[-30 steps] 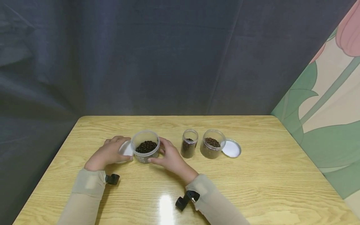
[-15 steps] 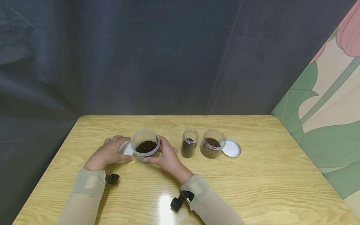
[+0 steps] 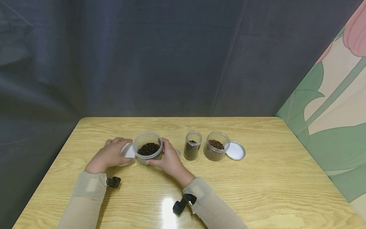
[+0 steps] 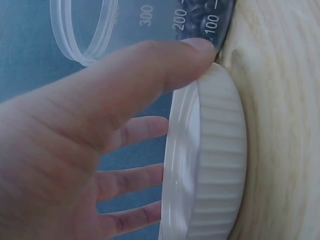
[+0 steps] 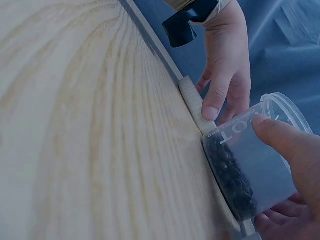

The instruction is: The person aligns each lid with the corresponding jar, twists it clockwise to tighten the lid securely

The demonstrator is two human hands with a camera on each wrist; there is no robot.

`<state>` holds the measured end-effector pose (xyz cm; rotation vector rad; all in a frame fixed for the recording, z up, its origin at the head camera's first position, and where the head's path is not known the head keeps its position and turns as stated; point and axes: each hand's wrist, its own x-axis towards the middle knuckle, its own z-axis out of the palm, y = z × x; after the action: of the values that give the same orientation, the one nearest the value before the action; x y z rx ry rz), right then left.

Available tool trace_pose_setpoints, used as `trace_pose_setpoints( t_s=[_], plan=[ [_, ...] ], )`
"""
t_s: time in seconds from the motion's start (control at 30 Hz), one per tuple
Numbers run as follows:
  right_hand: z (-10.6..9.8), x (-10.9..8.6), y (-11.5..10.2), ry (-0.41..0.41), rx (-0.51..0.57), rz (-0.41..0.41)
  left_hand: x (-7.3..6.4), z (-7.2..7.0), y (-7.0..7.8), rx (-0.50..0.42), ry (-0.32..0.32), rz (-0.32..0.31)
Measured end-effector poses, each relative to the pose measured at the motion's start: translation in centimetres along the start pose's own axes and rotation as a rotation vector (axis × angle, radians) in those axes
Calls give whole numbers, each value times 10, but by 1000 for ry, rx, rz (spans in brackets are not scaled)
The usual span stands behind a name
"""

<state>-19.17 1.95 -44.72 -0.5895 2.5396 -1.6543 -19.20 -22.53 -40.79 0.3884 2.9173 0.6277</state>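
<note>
A clear plastic jar (image 3: 144, 159) of dark coffee beans (image 3: 148, 149) stands open-topped at the table's left. My right hand (image 3: 171, 162) grips it, thumb on the near side and fingers round the right side. White print and measuring marks show on its wall. Against its left side lies a white ribbed lid (image 4: 220, 150), inner side up. My left hand (image 3: 110, 156) holds this lid flat on the table, thumb at the near edge and fingers at the far rim. In the left wrist view the thumb tip is close to the jar; whether they touch is unclear.
Right of the hands stand a narrow clear jar (image 3: 191, 152) and a wider clear jar (image 3: 214, 155), both uncovered with brown contents. Beside the wider one lies a round white lid (image 3: 235, 150). A small round thing (image 3: 178, 153) shows partly behind my right hand.
My right hand has shifted slightly left round the jar, and the jar's print has turned left. The small round thing has come into view. My left hand and the lid stay put.
</note>
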Motion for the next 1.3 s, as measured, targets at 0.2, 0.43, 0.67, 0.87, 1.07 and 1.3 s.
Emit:
trace_pose_setpoints(
  t_s=[0.2,0.43,0.67,0.87,1.07,1.3],
  plan=[
    [-1,-1,-2,6,-15,-4,0,-1,-3,17,7,8],
    [-3,-1,0,13,-40,-18,0,-3,-6,23,17,9],
    [-7,-4,-2,-11,-17,3,-2,-6,-12,-3,49,29],
    [-8,-7,-1,-23,1,-6,-4,-12,-15,-58,69,30],
    [-10,-9,-1,-45,30,-14,-4,-16,-16,-133,93,34],
    [-10,-13,2,-60,57,-25,-5,-21,-18,-227,129,59]
  ],
)
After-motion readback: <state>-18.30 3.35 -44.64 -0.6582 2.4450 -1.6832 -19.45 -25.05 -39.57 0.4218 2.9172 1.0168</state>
